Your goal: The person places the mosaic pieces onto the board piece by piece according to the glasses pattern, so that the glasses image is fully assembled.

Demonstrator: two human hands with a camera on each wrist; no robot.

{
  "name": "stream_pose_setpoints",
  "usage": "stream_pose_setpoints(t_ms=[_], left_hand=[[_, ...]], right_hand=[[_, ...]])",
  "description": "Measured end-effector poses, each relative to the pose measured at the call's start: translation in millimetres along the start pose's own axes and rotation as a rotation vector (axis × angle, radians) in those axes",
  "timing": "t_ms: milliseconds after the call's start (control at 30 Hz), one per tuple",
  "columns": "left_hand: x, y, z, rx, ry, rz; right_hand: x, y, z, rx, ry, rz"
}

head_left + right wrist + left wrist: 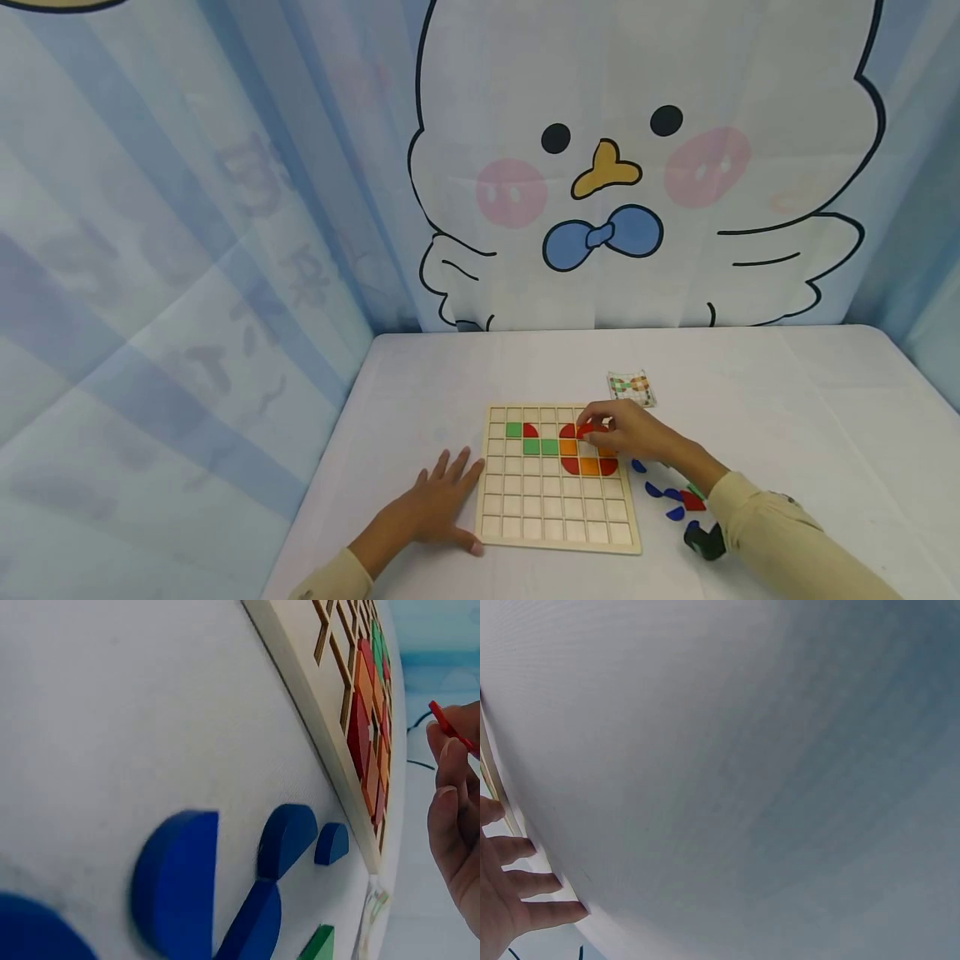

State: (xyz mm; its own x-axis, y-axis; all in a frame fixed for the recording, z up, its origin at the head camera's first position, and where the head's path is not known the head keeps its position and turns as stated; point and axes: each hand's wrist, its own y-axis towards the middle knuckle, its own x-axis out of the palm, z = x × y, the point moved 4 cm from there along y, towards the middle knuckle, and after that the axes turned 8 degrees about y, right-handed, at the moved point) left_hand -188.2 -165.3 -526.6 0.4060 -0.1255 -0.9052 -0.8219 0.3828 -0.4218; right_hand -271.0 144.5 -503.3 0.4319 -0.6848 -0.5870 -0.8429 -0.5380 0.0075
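Observation:
A pale wooden grid board (523,506) lies on the table, with green squares (532,447), orange squares (589,466) and red rounded pieces (570,466) in its upper cells. Over the board's upper right part, my right hand (624,427) pinches a red piece (448,726) between thumb and fingers. That piece shows nearly edge-on in the right wrist view, so its full outline is hard to tell. My left hand (437,505) rests at the board's left edge, fingers spread, thumb by the lower left corner. The left wrist view catches its straight fingers (551,913) beside the edge.
Loose blue half-round pieces (653,490), a red piece (692,501) and a green piece (696,490) lie right of the board. A dark object (705,542) sits partly behind the right sleeve. A small patterned card (632,388) lies beyond the board. Printed curtains (225,250) surround the table.

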Motion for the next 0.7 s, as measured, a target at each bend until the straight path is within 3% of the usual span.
stream_pose_setpoints(t_ms=[300, 700], left_hand=[[-0.9, -0.5, 0.5, -0.007, -0.005, -0.003], [-0.5, -0.8, 0.3, -0.008, 0.006, -0.003]], right_hand=[[19.7, 27.1, -8.6, -0.078, 0.024, -0.026], [49.4, 59.5, -22.8, -0.040, 0.114, -0.058]])
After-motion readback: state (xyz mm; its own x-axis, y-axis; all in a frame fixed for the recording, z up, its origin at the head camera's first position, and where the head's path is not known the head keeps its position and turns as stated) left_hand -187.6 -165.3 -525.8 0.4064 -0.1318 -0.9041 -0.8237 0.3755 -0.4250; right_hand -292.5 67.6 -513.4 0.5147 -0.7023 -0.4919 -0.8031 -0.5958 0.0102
